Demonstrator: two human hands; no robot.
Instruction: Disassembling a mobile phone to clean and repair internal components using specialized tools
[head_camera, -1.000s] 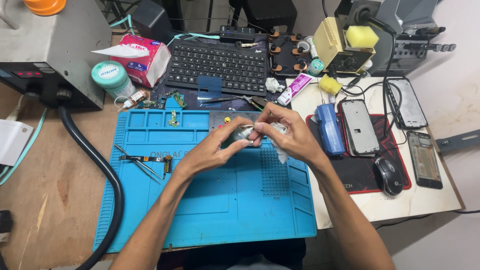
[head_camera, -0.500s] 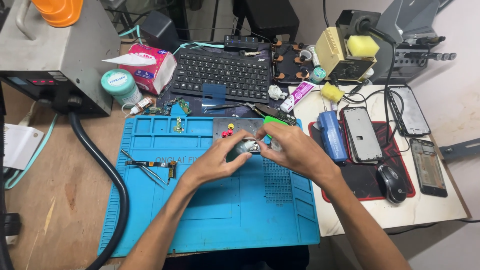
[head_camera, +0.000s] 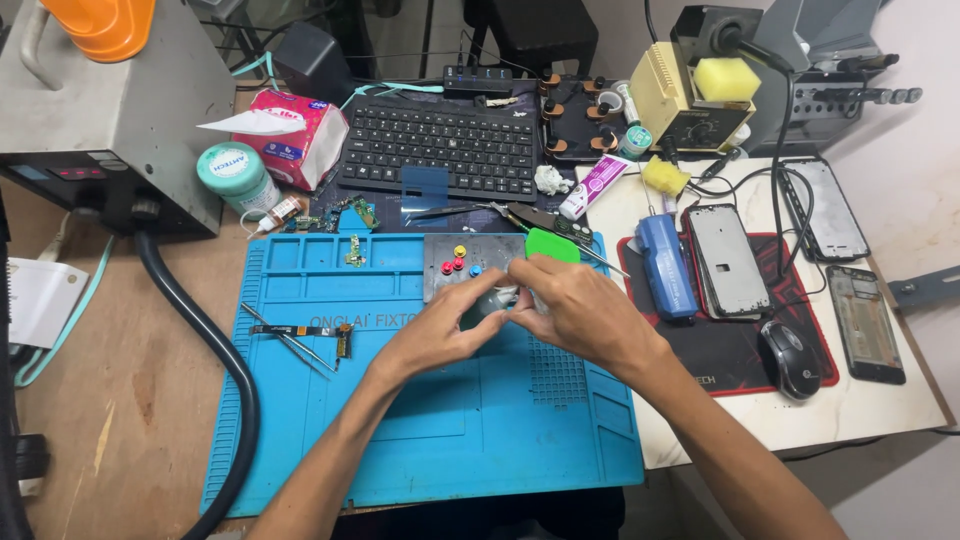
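Observation:
Both my hands meet over the upper middle of a blue silicone work mat (head_camera: 440, 420). My left hand (head_camera: 440, 335) and my right hand (head_camera: 575, 310) pinch a small grey-white part (head_camera: 497, 298) between their fingertips; its exact shape is hidden by my fingers. Just behind them lies a grey metal plate (head_camera: 440, 285) with small red, yellow and blue pegs, and a green pick (head_camera: 550, 245). Tweezers (head_camera: 290, 345) and a thin flex strip (head_camera: 300, 329) lie on the mat to the left.
A black keyboard (head_camera: 440, 150), tissue pack (head_camera: 300, 135), green-lidded jar (head_camera: 235, 175) and soldering station (head_camera: 690, 95) stand behind. Phone frames (head_camera: 735, 260), a blue tool (head_camera: 665, 265) and a mouse (head_camera: 790, 358) lie to the right. A grey machine (head_camera: 100, 110) with a black hose (head_camera: 225, 370) is at the left.
The view has shifted slightly, so the hands sit lower and a little further right in frame. They still hold the small part together over the mat.

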